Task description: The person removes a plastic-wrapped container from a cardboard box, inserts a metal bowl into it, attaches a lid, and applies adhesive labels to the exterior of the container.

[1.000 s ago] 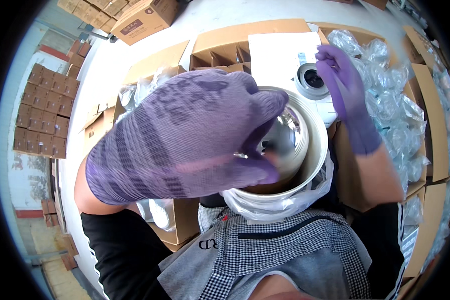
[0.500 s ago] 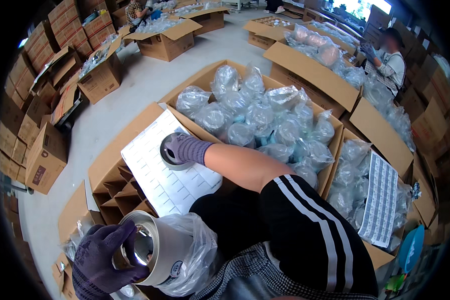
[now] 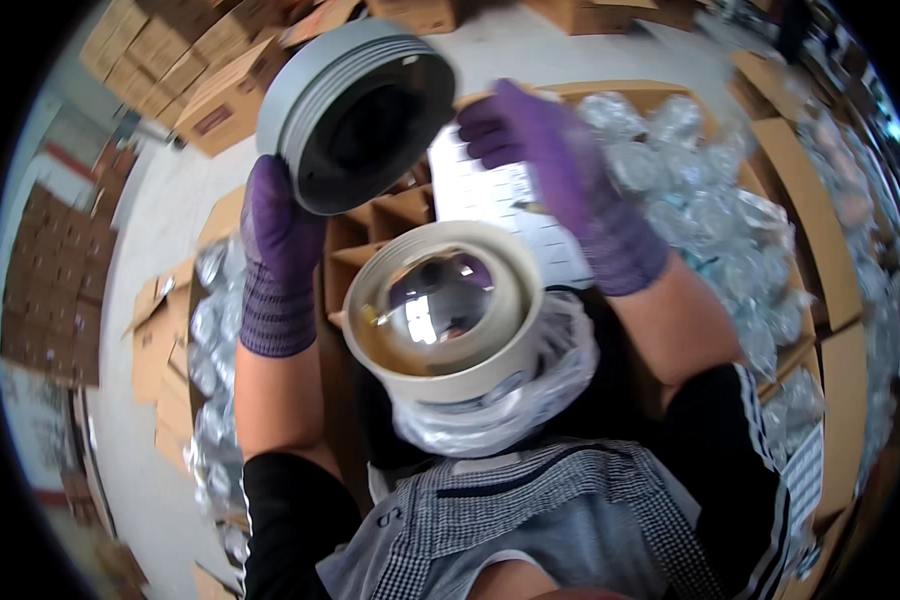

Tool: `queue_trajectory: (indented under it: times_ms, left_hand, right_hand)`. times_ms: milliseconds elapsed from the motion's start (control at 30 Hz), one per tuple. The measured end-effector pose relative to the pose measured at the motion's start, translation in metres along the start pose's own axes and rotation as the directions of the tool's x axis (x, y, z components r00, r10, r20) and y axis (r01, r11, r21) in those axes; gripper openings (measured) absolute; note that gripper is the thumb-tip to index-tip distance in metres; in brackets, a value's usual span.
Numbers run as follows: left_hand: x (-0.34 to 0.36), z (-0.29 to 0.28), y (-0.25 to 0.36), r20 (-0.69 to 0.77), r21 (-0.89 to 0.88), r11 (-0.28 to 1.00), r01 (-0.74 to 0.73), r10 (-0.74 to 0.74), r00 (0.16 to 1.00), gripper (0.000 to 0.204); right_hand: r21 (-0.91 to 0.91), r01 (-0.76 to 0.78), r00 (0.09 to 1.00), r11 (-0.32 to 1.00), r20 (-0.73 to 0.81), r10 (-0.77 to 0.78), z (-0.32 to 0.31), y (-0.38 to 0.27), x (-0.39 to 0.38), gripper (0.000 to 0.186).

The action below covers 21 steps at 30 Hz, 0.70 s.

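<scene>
My left hand (image 3: pixel 282 225), in a purple knit glove, grips the rim of a grey threaded ring-shaped cap (image 3: pixel 365 115) with a dark inside. The cap is raised, tilted and clear of the container below. That cream round container (image 3: pixel 370 355) has a threaded rim and a shiny mirrored dome (image 3: pixel 435 300) inside. It sits in front of my body with a clear plastic bag (image 3: pixel 560 370) gathered around its lower part. To the right of the cap, my gloved right hand (image 3: pixel 545 150) is over a white sheet, blurred, fingers partly bent and apart, with nothing visible in them.
The gridded white sheet (image 3: pixel 460 190) lies over a carton with brown cardboard dividers (image 3: pixel 390 215). At right stands an open carton full of plastic-wrapped round pieces (image 3: pixel 695 190). More wrapped pieces (image 3: pixel 210 390) lie at left. Stacked brown cartons (image 3: pixel 50 290) are farther left.
The grey cap was on the sheet under my right hand; now my left hand holds it up. My left hand has left the container, which appears more upright. The view has shifted.
</scene>
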<state>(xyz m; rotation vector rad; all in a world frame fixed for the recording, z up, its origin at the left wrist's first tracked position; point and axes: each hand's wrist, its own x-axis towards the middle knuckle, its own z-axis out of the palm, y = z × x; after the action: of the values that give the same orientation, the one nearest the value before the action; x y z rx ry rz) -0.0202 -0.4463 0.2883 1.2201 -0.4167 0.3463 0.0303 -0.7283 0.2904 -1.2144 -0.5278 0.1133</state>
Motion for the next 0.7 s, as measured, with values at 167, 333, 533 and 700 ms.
queue_trajectory:
  times_ms: [167, 333, 533, 700]
  left_hand:
    - [-0.031, 0.024, 0.057, 0.344, 0.268, 0.963, -0.033, -0.063, 0.937, 0.081]
    - [-0.012, 0.047, 0.058, 0.635, 0.475, 0.87, -0.135, -0.233, 0.737, 0.074]
    - [-0.016, 0.046, 0.058, 0.733, 0.522, 0.755, -0.396, -0.161, 0.661, 0.08]
    - [-0.029, 0.058, 0.055, 0.665, 0.642, 0.636, -0.428, -0.185, 0.723, 0.076]
  right_hand:
    - [-0.047, 0.293, 0.956, 0.955, 0.016, -0.293, -0.014, -0.014, -0.033, 0.058]
    - [-0.128, 0.197, 0.918, 0.972, 0.372, -0.138, 0.006, -0.014, -0.037, 0.06]
    - [-0.285, 0.39, 0.866, 0.876, 0.435, -0.245, 0.008, 0.005, -0.043, 0.056]
    - [0.003, 0.494, 0.725, 0.869, 0.55, -0.414, -0.009, 0.043, -0.021, 0.047]
